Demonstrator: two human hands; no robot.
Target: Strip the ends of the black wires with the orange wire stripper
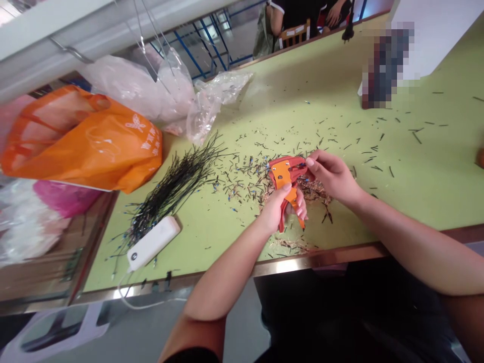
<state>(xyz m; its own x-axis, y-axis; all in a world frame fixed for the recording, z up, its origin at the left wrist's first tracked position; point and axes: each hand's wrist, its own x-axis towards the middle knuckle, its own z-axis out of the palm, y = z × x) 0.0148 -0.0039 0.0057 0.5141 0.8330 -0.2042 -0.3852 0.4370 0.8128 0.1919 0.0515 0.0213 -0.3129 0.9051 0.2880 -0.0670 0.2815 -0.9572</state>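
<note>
My left hand is wrapped around the handles of a red and orange wire stripper. The tool is held above the green tabletop, its head upward. At the jaws' right side, my right hand has thumb and forefinger pinched together; what they hold is too small to make out. Beneath both hands lies a heap of black and coppery wire scraps. To the left rests a long bundle of black wires, several with blue ends.
A white power bank with a cable lies by the front edge. Behind it stand an orange bag and clear plastic bags. Black offcuts are scattered rightward, near a white panel. Another person sits beyond the table.
</note>
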